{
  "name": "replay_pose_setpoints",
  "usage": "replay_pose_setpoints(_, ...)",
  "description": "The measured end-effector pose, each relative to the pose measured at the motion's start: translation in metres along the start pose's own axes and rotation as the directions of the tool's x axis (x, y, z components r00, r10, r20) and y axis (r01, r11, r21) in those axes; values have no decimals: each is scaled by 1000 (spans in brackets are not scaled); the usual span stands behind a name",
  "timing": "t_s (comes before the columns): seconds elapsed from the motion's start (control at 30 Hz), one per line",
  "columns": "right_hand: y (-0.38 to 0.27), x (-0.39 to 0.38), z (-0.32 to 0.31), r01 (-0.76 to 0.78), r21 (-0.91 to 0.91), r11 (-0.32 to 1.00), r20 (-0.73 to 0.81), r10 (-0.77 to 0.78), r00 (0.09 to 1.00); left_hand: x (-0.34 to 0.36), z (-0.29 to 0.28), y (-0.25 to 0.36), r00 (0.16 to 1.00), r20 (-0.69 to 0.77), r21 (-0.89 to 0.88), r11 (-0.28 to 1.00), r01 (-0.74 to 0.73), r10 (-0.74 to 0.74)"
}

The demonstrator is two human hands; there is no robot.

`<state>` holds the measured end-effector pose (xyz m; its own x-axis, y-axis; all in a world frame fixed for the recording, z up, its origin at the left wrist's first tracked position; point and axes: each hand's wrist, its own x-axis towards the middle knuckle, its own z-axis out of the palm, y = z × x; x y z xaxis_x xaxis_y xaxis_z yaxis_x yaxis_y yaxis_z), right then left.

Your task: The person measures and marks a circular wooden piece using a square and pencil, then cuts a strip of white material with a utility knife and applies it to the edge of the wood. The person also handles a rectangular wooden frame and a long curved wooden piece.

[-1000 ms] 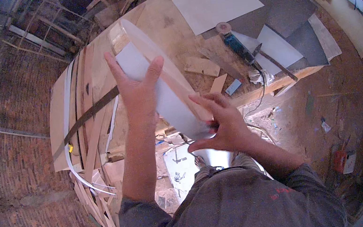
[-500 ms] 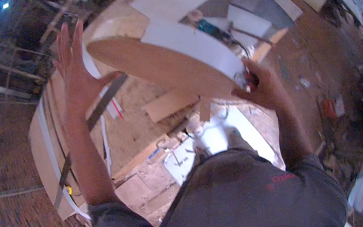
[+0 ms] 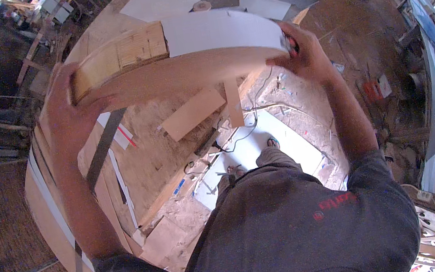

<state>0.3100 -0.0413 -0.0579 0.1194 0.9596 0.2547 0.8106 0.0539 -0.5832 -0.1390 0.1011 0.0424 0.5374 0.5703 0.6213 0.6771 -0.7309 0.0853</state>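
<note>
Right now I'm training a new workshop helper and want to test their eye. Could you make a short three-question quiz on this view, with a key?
1. Multiple choice: which stretch of the edge of the curved piece lies at the left hand?
A) green
B) bare wood
C) white

2. True or false: the right hand grips the other end of the curved piece.

3. Fill in: the board beneath the person's feet is ____ in colour.

Key: 1: B. 2: true. 3: white.
</note>
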Motion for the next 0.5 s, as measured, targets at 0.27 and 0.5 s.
replay_pose_setpoints(0.27, 57, 88, 67, 190, -93, 977, -4, -191, 982, -70, 34, 47, 998, -8, 30, 998, 58, -58)
replay_pose_setpoints(0.5, 125, 94, 125, 470, -63, 880, -173, -473, 864, -141, 117, 85, 991, -125, 146, 987, 73, -54)
